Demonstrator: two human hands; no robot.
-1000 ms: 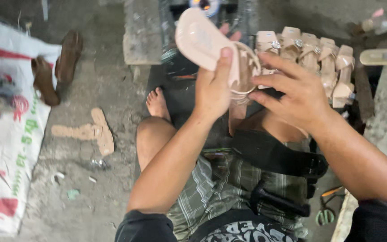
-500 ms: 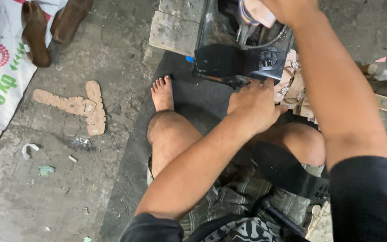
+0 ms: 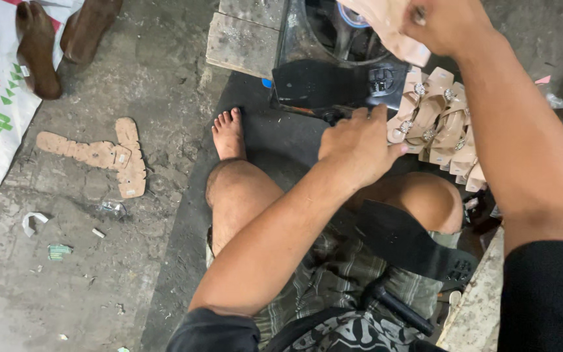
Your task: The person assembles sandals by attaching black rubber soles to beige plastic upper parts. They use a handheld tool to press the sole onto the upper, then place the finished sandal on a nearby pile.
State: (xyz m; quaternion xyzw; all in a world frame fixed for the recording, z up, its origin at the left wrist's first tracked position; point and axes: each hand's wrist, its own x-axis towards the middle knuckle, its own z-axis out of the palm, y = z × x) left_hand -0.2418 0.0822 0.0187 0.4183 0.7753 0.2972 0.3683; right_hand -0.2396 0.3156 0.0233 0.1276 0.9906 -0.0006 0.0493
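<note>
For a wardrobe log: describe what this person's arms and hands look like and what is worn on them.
Both arms are bare from the upper arm down. The left hand and right hand wear no gloves, and no rings, watch or bracelets are visible. Short black sleeves cover the upper arms, ending above the elbows.

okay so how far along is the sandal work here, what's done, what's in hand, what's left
Looks done: a row of beige strapped sandals with jewelled straps lies stacked beside the knee. In hand: the right hand holds a beige sole up at the machine, while the left hand rests by the black sole. Apparently left: the cut insole pieces on the floor.
</note>
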